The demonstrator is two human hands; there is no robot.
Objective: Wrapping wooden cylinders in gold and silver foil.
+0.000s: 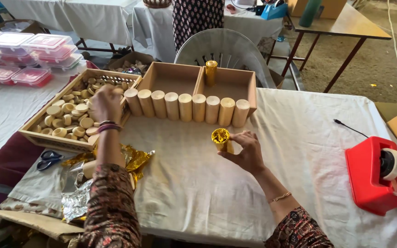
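The foil-wrapped cylinder (220,139) is grasped upright by the right hand (246,151), open end exposed. The left hand (105,103) is lowered, fingers curled, into the tray (37,131) of wooden discs (67,117); its grasp cannot be told.

A white cloth (299,138) covers the work table, and a white plastic chair (226,48) stands just behind it. Further back, more cloth-draped tables (93,16) line the room, and a bare wooden table (350,23) on dark metal legs stands to the right. The floor (373,59) is brownish and rough, under even, soft light.
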